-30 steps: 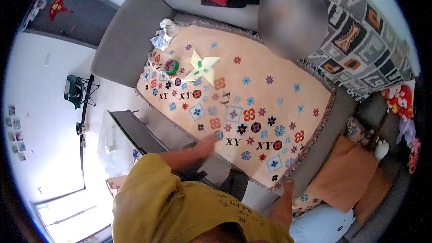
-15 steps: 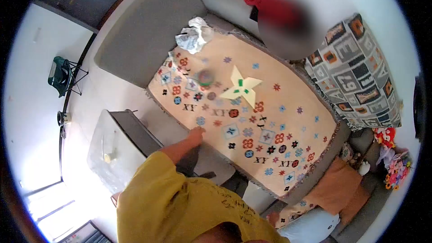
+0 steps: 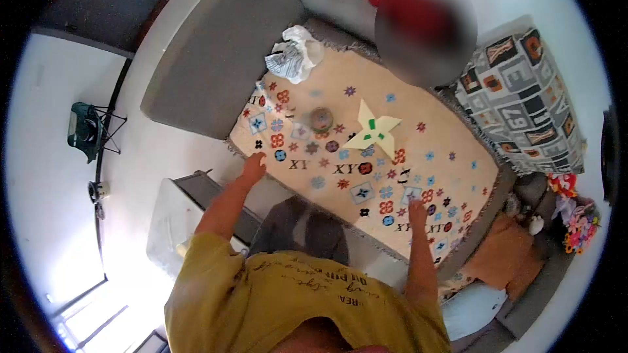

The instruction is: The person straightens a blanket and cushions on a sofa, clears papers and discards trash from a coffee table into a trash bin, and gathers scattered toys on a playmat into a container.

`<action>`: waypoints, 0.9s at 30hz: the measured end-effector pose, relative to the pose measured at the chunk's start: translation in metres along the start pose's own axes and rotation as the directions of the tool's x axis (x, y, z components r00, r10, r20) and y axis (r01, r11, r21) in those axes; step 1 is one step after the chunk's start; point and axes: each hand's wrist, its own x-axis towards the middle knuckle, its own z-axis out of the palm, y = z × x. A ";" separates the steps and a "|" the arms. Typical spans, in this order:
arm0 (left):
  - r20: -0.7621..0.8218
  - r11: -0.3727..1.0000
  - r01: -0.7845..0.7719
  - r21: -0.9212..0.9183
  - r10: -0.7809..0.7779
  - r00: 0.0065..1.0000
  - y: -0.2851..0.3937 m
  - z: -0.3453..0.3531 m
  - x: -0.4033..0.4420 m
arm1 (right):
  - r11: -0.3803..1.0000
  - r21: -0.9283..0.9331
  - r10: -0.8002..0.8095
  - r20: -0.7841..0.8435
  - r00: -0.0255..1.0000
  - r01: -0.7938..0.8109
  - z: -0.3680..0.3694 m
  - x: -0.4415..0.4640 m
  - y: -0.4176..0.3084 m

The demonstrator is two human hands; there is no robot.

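Note:
My left hand (image 3: 254, 165) is over the near left edge of the patterned cloth (image 3: 340, 78), fingers apart and nothing in them. My right hand (image 3: 417, 209) is over the near right part of the cloth, nothing visible in it; its fingers look loosely spread. Between and beyond my hands lies a pale yellow paper pinwheel shape (image 3: 383, 127) with four points and green strips at its middle. Left of it sits a roll of tape (image 3: 321, 119), apart from both hands. A crumpled white plastic bag (image 3: 294, 54) lies at the cloth's far left corner.
The cloth covers a grey sofa (image 3: 216, 52). A letter-patterned cushion (image 3: 523, 104) leans at the right, near colourful flowers (image 3: 581, 229). A table (image 3: 170, 216) stands at left, a folding stool (image 3: 86, 129) farther off. A blurred patch with red hides the back.
My right hand has come out over the cloth from low at the right. My left hand has shifted left. The view has moved, and the tape roll now looks less smeared.

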 end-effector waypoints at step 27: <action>-0.013 0.898 -0.394 0.197 0.404 0.915 0.130 -0.109 0.373 | 0.931 0.363 0.020 0.042 0.999 -0.034 0.132 0.046 -0.289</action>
